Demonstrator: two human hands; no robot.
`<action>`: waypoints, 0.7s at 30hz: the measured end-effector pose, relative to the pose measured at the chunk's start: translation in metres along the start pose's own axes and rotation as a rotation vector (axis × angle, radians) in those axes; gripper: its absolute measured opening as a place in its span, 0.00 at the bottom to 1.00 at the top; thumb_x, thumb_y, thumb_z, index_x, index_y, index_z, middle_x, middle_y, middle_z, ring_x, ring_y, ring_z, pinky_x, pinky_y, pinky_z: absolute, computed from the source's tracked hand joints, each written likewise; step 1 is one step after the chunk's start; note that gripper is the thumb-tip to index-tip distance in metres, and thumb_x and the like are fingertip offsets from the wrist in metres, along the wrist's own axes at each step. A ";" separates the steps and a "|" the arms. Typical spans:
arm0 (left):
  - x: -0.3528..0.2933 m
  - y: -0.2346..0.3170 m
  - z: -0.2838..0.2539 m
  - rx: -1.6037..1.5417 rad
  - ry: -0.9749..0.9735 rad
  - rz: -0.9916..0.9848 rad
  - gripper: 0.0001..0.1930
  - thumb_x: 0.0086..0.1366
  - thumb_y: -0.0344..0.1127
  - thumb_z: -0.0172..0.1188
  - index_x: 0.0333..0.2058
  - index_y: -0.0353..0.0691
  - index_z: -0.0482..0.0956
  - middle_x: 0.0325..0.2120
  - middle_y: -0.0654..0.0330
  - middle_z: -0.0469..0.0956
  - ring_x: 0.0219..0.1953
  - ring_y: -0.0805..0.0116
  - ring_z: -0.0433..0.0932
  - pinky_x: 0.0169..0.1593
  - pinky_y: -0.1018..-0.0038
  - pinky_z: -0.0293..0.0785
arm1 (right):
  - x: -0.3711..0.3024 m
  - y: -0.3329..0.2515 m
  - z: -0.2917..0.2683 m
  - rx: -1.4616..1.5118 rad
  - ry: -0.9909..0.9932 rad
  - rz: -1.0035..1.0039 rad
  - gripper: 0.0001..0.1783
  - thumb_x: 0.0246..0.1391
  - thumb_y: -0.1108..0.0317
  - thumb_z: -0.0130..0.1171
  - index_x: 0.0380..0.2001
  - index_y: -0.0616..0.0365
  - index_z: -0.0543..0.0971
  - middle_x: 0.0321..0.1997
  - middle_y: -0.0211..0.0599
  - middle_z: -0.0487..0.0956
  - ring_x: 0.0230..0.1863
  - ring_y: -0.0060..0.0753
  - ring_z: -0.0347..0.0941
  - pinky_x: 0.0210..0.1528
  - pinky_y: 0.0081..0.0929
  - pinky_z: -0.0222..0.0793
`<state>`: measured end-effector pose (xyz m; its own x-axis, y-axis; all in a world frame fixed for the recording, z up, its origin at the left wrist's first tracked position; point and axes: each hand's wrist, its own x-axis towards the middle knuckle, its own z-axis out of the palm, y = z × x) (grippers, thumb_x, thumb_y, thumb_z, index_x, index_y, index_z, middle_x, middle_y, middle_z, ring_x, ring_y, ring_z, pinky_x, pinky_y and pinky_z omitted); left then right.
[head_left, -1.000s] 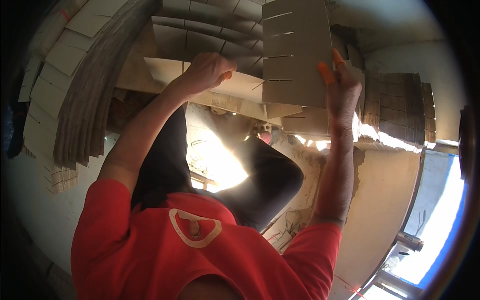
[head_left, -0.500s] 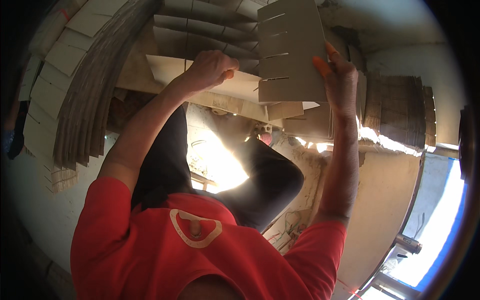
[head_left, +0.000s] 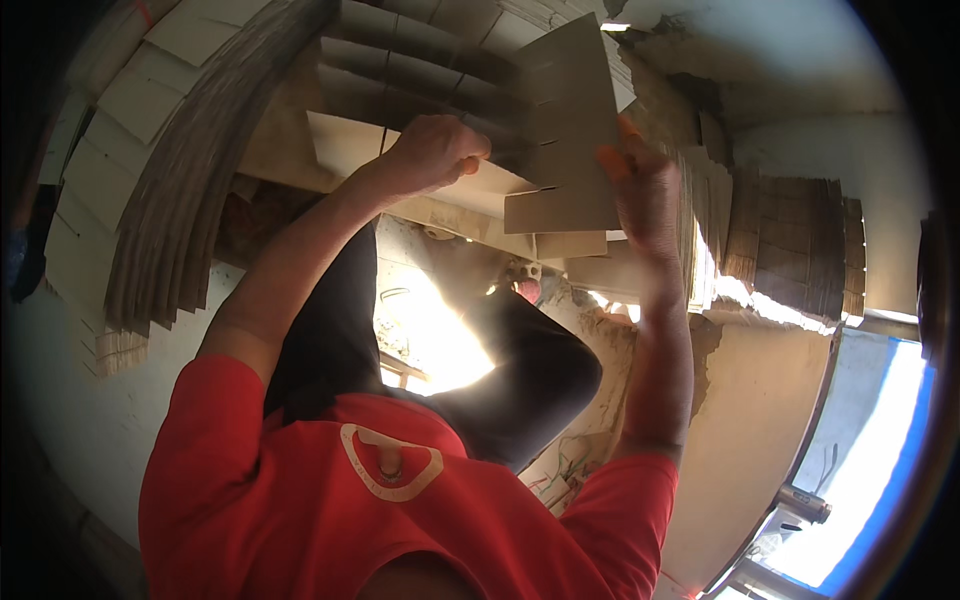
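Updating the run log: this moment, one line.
left hand: at cardboard grid | right hand: holds slotted sheet | right: cardboard stacks

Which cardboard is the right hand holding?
The slotted sheet, its right edge in the right hand; the left hand is by another sheet; the fanned stack touches neither.

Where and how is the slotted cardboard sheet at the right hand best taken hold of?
Probably pinch the cardboard sheet by its right edge, coming from the person's right, thumb on one broad face, fingers on the other. It is thin and flat; the slots cut in from its left, while the visible right edge looks uncut. The right hand is on that side.
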<state>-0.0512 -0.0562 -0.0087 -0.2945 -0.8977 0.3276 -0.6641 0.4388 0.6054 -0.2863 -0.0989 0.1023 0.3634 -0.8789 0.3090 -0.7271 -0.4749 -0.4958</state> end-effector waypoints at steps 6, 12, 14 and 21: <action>0.003 0.004 0.001 -0.012 0.018 -0.014 0.07 0.52 0.27 0.60 0.32 0.36 0.80 0.22 0.52 0.79 0.27 0.56 0.79 0.33 0.65 0.74 | 0.006 0.016 0.031 0.022 -0.069 -0.129 0.12 0.50 0.76 0.57 0.41 0.64 0.75 0.22 0.55 0.72 0.19 0.48 0.68 0.24 0.27 0.65; 0.005 -0.006 0.004 0.029 -0.009 -0.078 0.07 0.52 0.28 0.60 0.31 0.36 0.79 0.24 0.54 0.80 0.28 0.56 0.80 0.34 0.65 0.74 | 0.018 -0.021 0.023 0.096 -0.422 0.163 0.19 0.50 0.74 0.57 0.48 0.62 0.70 0.26 0.52 0.77 0.25 0.52 0.74 0.26 0.37 0.69; 0.007 -0.005 0.003 0.049 -0.004 -0.053 0.06 0.52 0.28 0.59 0.31 0.36 0.79 0.24 0.54 0.80 0.28 0.56 0.80 0.34 0.65 0.74 | 0.024 -0.018 0.024 0.024 -0.519 0.148 0.20 0.51 0.71 0.57 0.49 0.61 0.69 0.28 0.52 0.78 0.27 0.53 0.75 0.28 0.41 0.69; 0.009 0.006 0.001 -0.057 -0.048 -0.115 0.09 0.53 0.29 0.61 0.34 0.36 0.79 0.24 0.54 0.80 0.29 0.57 0.80 0.36 0.66 0.74 | -0.015 0.018 0.046 -0.253 -0.198 -0.147 0.10 0.55 0.64 0.53 0.36 0.58 0.75 0.29 0.48 0.78 0.30 0.54 0.75 0.31 0.45 0.70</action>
<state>-0.0584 -0.0616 -0.0029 -0.2524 -0.9424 0.2196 -0.6554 0.3334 0.6777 -0.2779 -0.0961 0.0510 0.5626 -0.8055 0.1862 -0.7710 -0.5925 -0.2333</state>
